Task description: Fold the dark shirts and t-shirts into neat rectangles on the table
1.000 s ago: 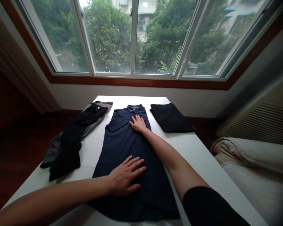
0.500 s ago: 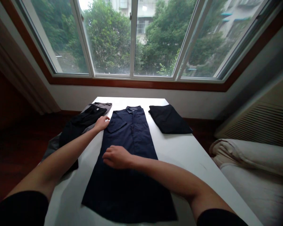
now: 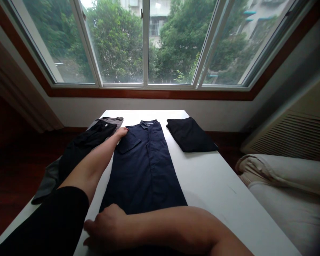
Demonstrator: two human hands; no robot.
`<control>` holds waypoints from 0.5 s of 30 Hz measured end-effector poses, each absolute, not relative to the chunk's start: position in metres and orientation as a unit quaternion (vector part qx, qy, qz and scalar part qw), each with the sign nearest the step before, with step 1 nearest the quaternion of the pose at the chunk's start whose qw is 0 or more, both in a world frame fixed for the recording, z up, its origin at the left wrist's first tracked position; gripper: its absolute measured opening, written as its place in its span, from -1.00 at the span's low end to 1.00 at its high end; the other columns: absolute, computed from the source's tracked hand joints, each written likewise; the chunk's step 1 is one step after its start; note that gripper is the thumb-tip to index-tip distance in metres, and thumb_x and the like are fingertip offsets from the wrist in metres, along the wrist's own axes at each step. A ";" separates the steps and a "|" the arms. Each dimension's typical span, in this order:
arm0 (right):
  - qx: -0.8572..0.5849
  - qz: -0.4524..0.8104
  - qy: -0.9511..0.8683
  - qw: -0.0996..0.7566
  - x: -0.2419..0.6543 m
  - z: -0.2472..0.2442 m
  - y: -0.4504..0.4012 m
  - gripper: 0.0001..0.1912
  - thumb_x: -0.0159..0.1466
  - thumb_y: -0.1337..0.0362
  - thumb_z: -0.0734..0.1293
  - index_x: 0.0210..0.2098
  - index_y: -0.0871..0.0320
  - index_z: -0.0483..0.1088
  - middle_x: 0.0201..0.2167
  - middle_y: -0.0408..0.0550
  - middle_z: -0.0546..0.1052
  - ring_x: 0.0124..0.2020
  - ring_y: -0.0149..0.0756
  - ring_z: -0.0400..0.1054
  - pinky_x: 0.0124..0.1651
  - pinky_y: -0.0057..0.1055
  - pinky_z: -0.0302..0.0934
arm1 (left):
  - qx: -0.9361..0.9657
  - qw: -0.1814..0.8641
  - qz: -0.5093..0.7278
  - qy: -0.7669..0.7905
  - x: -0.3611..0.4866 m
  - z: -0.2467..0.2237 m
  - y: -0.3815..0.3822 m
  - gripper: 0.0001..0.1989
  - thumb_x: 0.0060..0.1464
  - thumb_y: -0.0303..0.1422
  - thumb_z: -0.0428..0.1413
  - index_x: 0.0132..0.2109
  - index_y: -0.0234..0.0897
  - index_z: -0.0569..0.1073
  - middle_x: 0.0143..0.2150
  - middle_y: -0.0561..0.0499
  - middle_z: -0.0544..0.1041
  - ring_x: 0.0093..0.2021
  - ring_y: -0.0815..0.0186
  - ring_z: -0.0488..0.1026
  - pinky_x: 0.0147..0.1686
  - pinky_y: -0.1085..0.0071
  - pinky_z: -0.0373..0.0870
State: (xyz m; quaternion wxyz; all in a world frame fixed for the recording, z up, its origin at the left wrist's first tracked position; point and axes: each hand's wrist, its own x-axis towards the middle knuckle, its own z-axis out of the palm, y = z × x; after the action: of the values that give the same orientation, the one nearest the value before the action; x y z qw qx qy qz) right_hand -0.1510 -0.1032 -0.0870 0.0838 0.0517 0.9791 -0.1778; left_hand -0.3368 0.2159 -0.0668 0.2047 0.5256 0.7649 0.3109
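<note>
Leafy trees (image 3: 117,46) stand beyond a wide window (image 3: 145,57); a curtain (image 3: 21,87) hangs at left, rolled pale cloth (image 3: 290,172) lies at right.

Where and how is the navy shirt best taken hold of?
Likely by its long edge on the picture's left, pinched near the shoulder and lower down, coming from that side. The navy shirt lies flat, collar toward the window, leaving much of that edge exposed. The left hand is at the shoulder; the right hand is lower down that edge.
</note>
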 end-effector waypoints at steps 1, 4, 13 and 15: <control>0.051 -0.182 0.978 0.083 -0.149 -0.090 -0.105 -0.50 0.40 -0.15 0.17 0.05 0.07 0.41 -0.29 0.09 0.65 -0.34 0.08 0.61 -0.50 -0.19 0.43 | 0.521 0.215 0.313 0.765 -0.338 -0.068 0.218 -0.69 0.10 -0.37 0.19 0.00 -0.30 0.61 -0.16 -0.10 0.68 -0.12 0.19 0.56 -0.09 0.40 0.45; 0.046 -0.193 0.975 0.098 -0.139 -0.088 -0.106 -0.52 0.36 -0.15 0.21 -0.02 0.09 0.43 -0.35 0.08 0.65 -0.42 0.06 0.58 -0.54 -0.24 0.38 | 0.506 0.246 0.319 0.762 -0.341 -0.072 0.223 -0.60 0.05 -0.45 0.18 0.07 -0.31 0.59 -0.17 -0.09 0.67 -0.21 0.23 0.57 -0.17 0.42 0.47; 0.089 -0.277 0.957 -0.008 -0.093 -0.046 -0.090 -0.64 0.38 -0.07 0.21 -0.08 0.02 0.43 -0.22 -0.07 0.66 -0.34 -0.15 0.57 -0.47 -0.42 0.21 | 0.476 0.235 0.343 0.775 -0.346 -0.071 0.229 -0.74 0.00 -0.41 0.20 -0.12 -0.33 0.62 -0.28 -0.04 0.65 -0.20 0.22 0.56 -0.24 0.47 0.43; 0.106 -0.301 0.947 -0.033 -0.078 -0.048 -0.090 -0.65 0.36 0.01 0.25 0.02 0.04 0.41 -0.17 -0.07 0.66 -0.32 -0.20 0.56 -0.43 -0.44 0.22 | 0.479 0.231 0.347 0.773 -0.344 -0.066 0.233 -0.81 0.02 -0.38 0.22 -0.19 -0.33 0.60 -0.33 -0.04 0.63 -0.19 0.19 0.56 -0.25 0.46 0.43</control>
State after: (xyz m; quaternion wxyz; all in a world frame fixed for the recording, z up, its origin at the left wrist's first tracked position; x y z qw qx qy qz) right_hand -0.0782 -0.0898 -0.0483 -0.0331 0.1056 0.9473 -0.3008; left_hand -0.3436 0.2333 -0.0655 0.2306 0.4788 0.7727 0.3471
